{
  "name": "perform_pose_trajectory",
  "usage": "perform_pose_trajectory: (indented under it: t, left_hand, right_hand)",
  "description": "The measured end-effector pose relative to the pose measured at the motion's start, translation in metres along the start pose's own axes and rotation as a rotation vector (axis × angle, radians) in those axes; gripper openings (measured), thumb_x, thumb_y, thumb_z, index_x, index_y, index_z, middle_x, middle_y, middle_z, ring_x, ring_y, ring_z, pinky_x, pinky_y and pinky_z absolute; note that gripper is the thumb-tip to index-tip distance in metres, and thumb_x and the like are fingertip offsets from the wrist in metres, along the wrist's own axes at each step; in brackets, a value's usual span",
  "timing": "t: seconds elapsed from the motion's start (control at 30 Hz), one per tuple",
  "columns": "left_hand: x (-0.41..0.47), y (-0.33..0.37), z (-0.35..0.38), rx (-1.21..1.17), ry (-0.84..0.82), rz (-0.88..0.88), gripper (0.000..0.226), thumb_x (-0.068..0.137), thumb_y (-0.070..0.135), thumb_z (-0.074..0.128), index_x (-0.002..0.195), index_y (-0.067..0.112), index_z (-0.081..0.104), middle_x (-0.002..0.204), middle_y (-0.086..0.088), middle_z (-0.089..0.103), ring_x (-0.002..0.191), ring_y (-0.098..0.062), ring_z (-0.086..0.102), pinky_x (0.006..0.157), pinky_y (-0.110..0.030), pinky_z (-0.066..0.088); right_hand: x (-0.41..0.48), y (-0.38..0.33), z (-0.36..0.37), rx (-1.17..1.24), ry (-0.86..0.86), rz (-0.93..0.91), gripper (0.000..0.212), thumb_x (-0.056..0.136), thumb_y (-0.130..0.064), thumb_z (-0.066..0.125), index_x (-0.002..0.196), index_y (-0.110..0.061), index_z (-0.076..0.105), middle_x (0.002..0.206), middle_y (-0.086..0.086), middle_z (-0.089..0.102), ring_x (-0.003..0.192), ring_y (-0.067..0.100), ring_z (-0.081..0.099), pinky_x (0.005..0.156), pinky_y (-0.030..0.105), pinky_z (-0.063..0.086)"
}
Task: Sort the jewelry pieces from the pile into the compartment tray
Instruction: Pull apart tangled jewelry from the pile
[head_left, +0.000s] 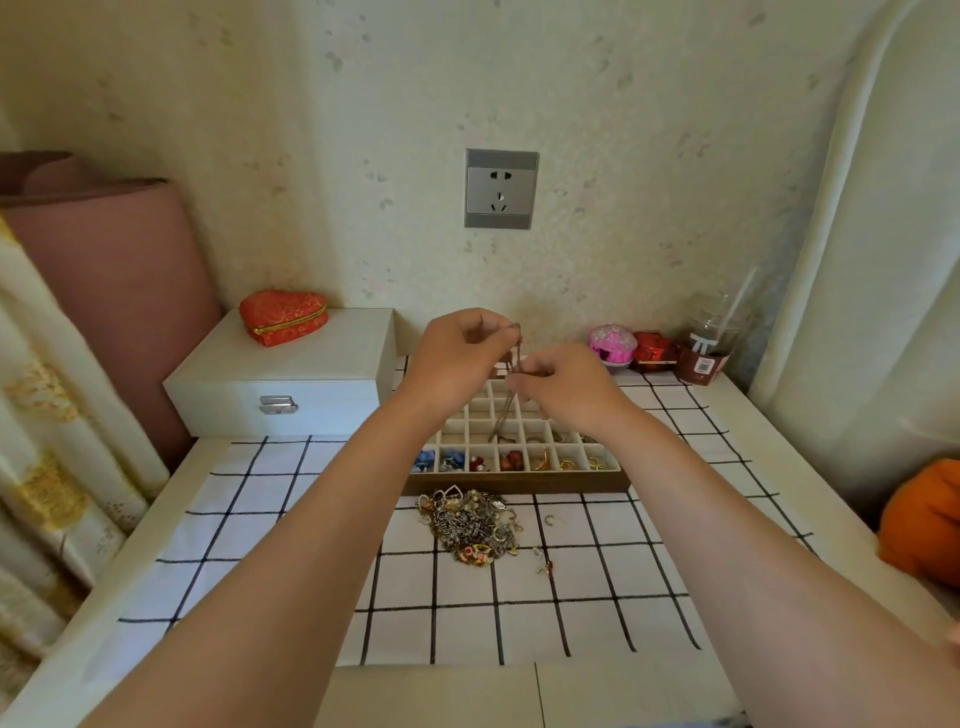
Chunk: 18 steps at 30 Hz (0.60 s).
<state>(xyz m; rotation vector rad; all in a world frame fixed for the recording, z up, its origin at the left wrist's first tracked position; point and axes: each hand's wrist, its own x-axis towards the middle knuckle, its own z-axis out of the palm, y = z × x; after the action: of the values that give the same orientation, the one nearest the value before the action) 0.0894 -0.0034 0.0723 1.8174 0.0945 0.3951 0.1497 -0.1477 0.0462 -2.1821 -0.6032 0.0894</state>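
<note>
Right now the left hand (457, 353) is pinching the top end of a thin, dull-silver chain necklace (503, 418) between thumb and fingertips. The right hand (566, 387) is pinching the same chain a little lower. Both hands are hovering over the back half of the wooden compartment tray with pale dividers (519, 484).

The chain is hanging nearly upright, its long axis running from the left fingertips down and slightly towards the person. Its lower end is dangling into or just above a cell in the tray's middle rows (which cell, I cannot tell). So the target is lying straight beneath the hands, and the right hand is the nearer one to the loose end. The coming move is probably a straight lowering, and the narrow dividers are what the chain could drape across.

The front-row cells are already holding blue, red and gold pieces. The tangled pile of mixed metal jewelry (472, 525) is lying just in front of the tray on the black-and-white checked cloth (519, 597) covering the tabletop, with a few stray pieces to its right.

A white latched box (280, 379) carrying a red heart-shaped pouch (283, 317) is standing left of the tray. A pink round case (612, 345) and a clear plastic cup (709, 343) are sitting back right, well clear of the hands.
</note>
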Motion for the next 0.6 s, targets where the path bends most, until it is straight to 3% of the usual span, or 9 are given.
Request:
perform_pose_trajectory:
  t: [0.17, 0.3, 0.43, 0.6]
  left_hand:
    - [0.005, -0.017, -0.003, 0.226, 0.074, 0.073, 0.009, 0.093, 0.025, 0.065, 0.087, 0.029, 0.07, 0.085, 0.017, 0.066, 0.08, 0.004, 0.058, 0.074, -0.019, 0.044]
    - [0.004, -0.043, -0.005, 0.461, 0.011, 0.04, 0.011, 0.092, 0.028, 0.064, 0.084, 0.034, 0.068, 0.085, 0.016, 0.068, 0.086, -0.002, 0.06, 0.08, -0.028, 0.048]
    - [0.004, -0.061, -0.002, 0.557, -0.039, -0.013, 0.01, 0.089, 0.033, 0.066, 0.08, 0.038, 0.067, 0.086, 0.014, 0.069, 0.088, -0.007, 0.063, 0.085, -0.037, 0.054]
    - [0.005, -0.067, 0.008, 0.547, -0.095, 0.017, 0.003, 0.087, 0.034, 0.07, 0.085, 0.036, 0.071, 0.083, 0.017, 0.068, 0.085, -0.004, 0.063, 0.085, -0.036, 0.055]
  right_hand:
    - [-0.001, 0.005, 0.001, -0.087, 0.002, 0.009, 0.022, 0.092, -0.022, 0.066, 0.075, -0.013, 0.076, 0.063, -0.008, 0.067, 0.054, 0.0, 0.057, 0.058, 0.02, 0.041]
    - [-0.001, 0.018, 0.014, -0.162, -0.094, 0.051, 0.021, 0.09, -0.021, 0.067, 0.072, -0.025, 0.077, 0.065, -0.015, 0.069, 0.065, 0.001, 0.062, 0.067, 0.024, 0.046]
    - [0.001, 0.025, 0.019, -0.203, -0.141, 0.068, 0.009, 0.091, -0.024, 0.07, 0.093, -0.027, 0.079, 0.091, -0.013, 0.071, 0.086, 0.004, 0.064, 0.081, 0.027, 0.051]
    - [0.005, 0.032, 0.016, -0.225, -0.131, 0.105, 0.025, 0.09, -0.013, 0.065, 0.108, -0.027, 0.076, 0.11, -0.006, 0.072, 0.1, 0.011, 0.066, 0.093, 0.033, 0.055]
